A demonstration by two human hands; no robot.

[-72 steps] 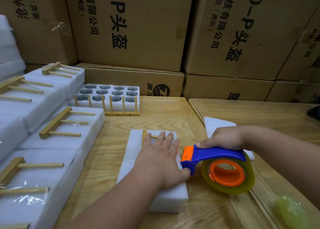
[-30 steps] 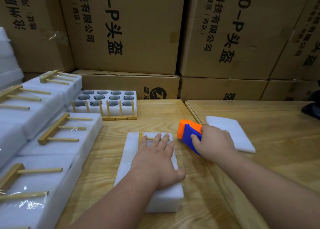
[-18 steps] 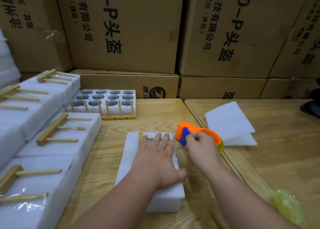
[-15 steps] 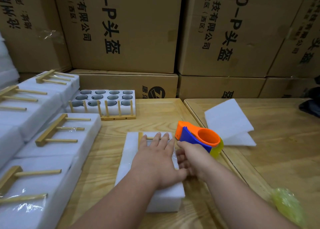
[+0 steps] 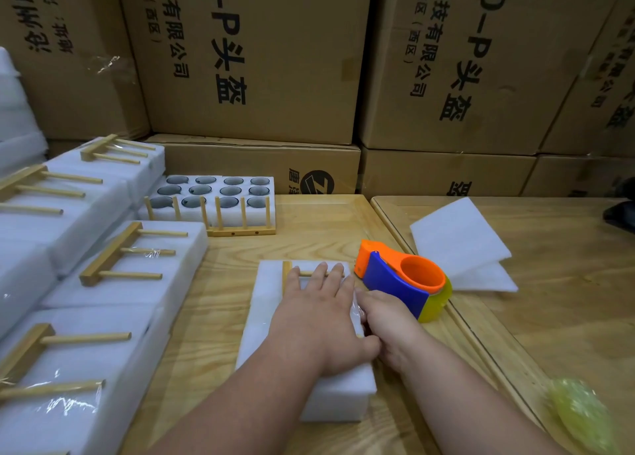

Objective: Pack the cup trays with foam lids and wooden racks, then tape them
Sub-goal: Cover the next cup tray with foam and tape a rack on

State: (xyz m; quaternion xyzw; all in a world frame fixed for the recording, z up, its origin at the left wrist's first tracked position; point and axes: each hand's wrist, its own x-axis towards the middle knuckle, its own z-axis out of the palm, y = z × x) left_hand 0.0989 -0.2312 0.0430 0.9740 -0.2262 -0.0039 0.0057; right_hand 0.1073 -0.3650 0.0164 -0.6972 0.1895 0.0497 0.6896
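A white foam-covered cup tray (image 5: 264,317) lies in front of me with a wooden rack (image 5: 287,274) on top, mostly hidden. My left hand (image 5: 319,320) lies flat on the lid and rack, fingers straight. My right hand (image 5: 385,320) touches the tray's right side, fingers against the clear tape there. The orange and blue tape dispenser (image 5: 402,279) lies on the table just beyond my right hand, apart from it. An uncovered cup tray (image 5: 213,197) stands farther back with a wooden rack (image 5: 240,222) leaning at its front.
Several taped foam packs with wooden racks (image 5: 113,276) are stacked at the left. Loose foam lids (image 5: 460,245) lie to the right of the dispenser. A yellow-green plastic wad (image 5: 584,413) sits at the lower right. Cardboard boxes (image 5: 254,59) wall off the back.
My right hand ran the dispenser along the tray's right side, set it down on the table and came back to the tape on the tray. My left hand stayed flat on top.
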